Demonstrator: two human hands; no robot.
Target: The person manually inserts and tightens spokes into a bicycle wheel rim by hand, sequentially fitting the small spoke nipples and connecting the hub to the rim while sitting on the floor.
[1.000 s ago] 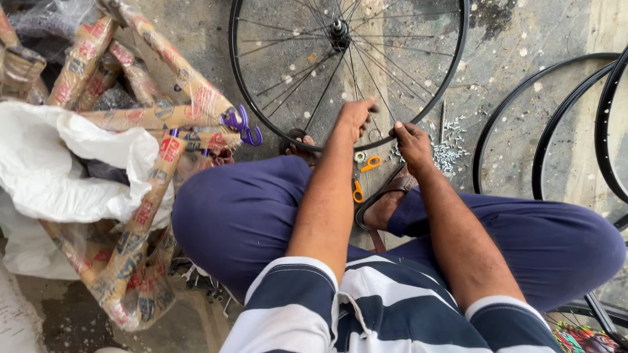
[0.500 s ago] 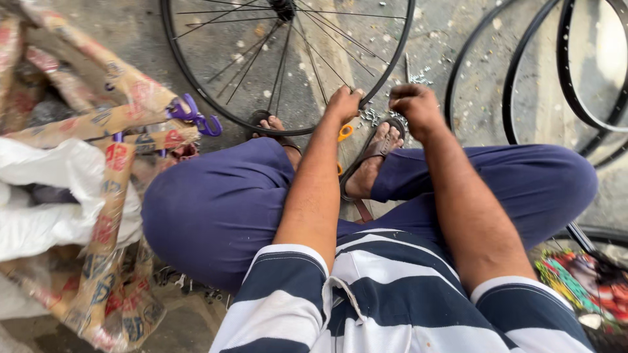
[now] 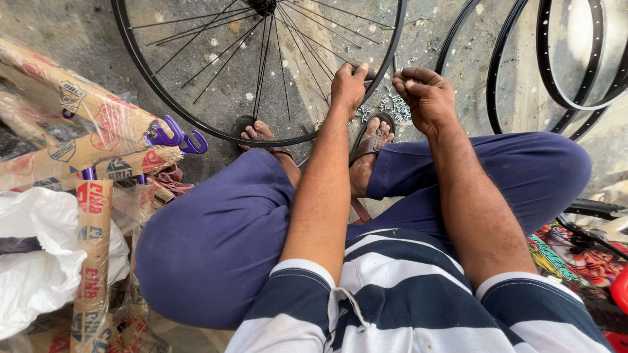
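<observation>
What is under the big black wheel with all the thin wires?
Under the spoked wheel is speckled concrete ground, showing between the spokes. A sandalled foot sits at its lower rim, small metal bits lie nearby. The left hand hides part of the rim.

Bicycle repair workshop, spoked wheel (image 3: 261, 72), bare rims (image 3: 556, 59), concrete floor (image 3: 65, 26)
</observation>
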